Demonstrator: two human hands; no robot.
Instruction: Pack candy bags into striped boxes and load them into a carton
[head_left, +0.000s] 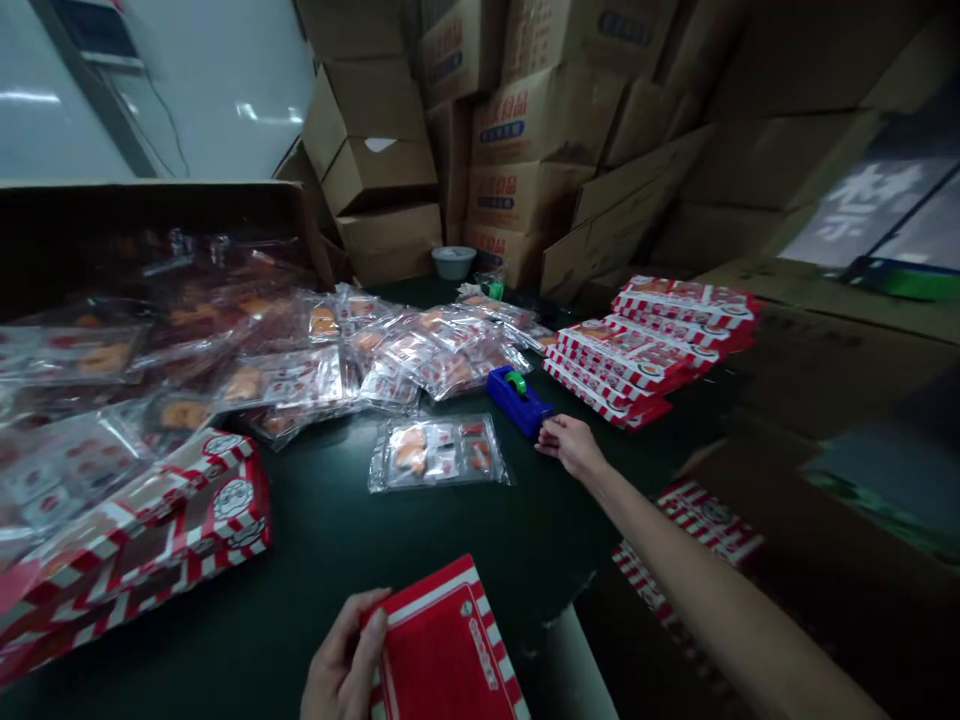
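My left hand point(343, 660) grips a flat red-and-white striped box point(446, 645) at the bottom edge of the view. My right hand point(571, 447) rests on the dark table point(322, 560) with its fingers loosely apart, just touching or nearly touching a blue tape dispenser point(517, 400) holding a green roll. A sealed clear packet of orange-and-red items point(437, 453) lies left of that hand. Behind it spreads a heap of similar packets point(300, 375). Stacks of striped boxes point(645, 345) stand to the right of the dispenser, and more striped boxes point(142, 540) lie at the left.
Stacked cardboard cartons point(532, 170) rise behind the table, with a white bowl point(454, 262) at their foot. A large open cardboard box point(150, 205) stands at the back left. More striped cartons point(697, 525) lie below the table's right edge.
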